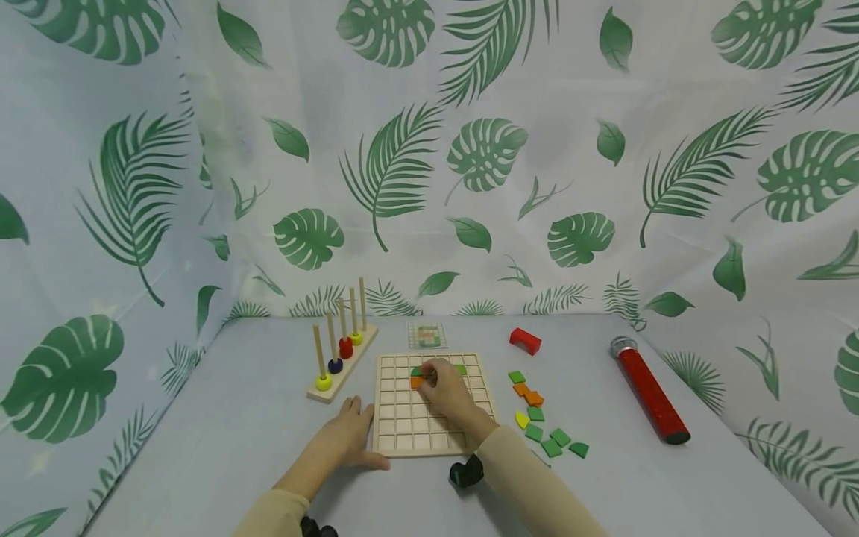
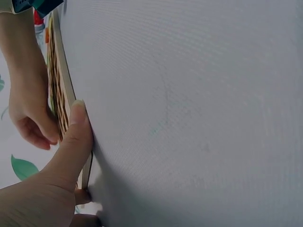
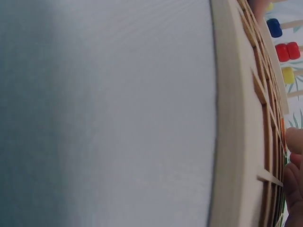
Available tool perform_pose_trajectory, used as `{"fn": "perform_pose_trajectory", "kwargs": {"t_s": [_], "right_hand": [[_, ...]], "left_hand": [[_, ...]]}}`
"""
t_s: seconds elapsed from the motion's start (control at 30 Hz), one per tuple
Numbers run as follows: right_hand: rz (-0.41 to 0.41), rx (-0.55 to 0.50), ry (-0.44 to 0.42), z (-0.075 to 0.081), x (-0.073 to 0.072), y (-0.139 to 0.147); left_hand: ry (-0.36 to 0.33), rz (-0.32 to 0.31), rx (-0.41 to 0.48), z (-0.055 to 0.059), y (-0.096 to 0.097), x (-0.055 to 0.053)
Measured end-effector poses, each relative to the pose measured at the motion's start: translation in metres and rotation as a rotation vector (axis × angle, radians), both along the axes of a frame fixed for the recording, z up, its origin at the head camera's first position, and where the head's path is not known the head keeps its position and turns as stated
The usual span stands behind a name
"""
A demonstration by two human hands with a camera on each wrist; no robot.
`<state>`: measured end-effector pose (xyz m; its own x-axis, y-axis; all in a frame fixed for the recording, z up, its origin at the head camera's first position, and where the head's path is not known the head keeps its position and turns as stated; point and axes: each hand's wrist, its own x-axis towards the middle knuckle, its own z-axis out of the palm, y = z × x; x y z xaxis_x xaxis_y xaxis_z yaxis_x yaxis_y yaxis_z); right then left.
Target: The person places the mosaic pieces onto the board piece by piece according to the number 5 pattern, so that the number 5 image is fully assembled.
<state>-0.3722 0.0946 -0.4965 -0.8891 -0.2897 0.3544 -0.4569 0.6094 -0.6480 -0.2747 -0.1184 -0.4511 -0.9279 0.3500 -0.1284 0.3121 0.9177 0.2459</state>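
A wooden grid board [image 1: 396, 440] lies on the table in front of me. My left hand [image 1: 345, 436] rests at its near left corner, fingers along the left side and thumb against the front edge. In the left wrist view the thumb of the left hand [image 2: 68, 146] lies along the board's rim. My right hand [image 1: 446, 391] reaches over the upper part of the board, fingers bent, fingertips right at an orange tile [image 1: 417, 382] and a green tile [image 1: 416, 371]. Whether they pinch a tile I cannot tell. Another green tile [image 1: 460, 369] lies right of that hand.
Loose green tiles [image 1: 534, 432], orange tiles [image 1: 534, 398] and a yellow piece [image 1: 522, 420] lie right of the board. A peg stand [image 1: 345, 377] with beads is at the left. Behind are a pattern card [image 1: 426, 335] and red block [image 1: 526, 341]; a red microphone [image 1: 651, 391] lies far right.
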Motion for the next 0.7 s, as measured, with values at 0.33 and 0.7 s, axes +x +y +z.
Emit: {"fn": "perform_pose_trajectory", "kwargs": {"t_s": [0.33, 0.7], "right_hand": [[0.007, -0.057, 0.087, 0.017, 0.001, 0.018], [-0.176, -0.066, 0.145, 0.041, 0.002, 0.089]], "left_hand": [[0.025, -0.014, 0.119, -0.016, -0.006, -0.001], [0.133, 0.001, 0.222, -0.035, -0.008, 0.003]]}}
